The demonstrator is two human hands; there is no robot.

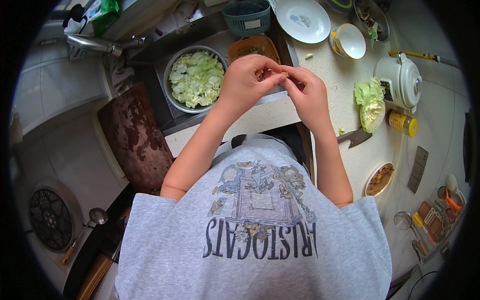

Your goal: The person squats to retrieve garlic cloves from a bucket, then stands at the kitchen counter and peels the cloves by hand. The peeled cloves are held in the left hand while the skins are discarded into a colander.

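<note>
Over the front edge of the sink, my left hand point(245, 77) and my right hand point(307, 88) meet at the fingertips. Both pinch a small pale-brown piece, apparently a garlic clove point(284, 74), largely covered by the fingers. More brownish pieces point(259, 75) show in the curl of my left hand; what they are is hard to tell. Behind the hands an orange plastic basket point(275, 45) sits in the sink, partly hidden. One peeled garlic clove point(308, 56) lies on the counter beyond my right hand. Left of my hands, a metal bowl point(167, 88) holds torn cabbage leaves point(197, 77).
A cleaver point(356, 138) lies on the right counter by a partial cabbage point(371, 108), near a white electric cooker point(399, 80) and a jar point(401, 123). A plate point(303, 18) and a bowl point(350, 41) stand at the back. A worn chopping board point(135, 138) leans at left.
</note>
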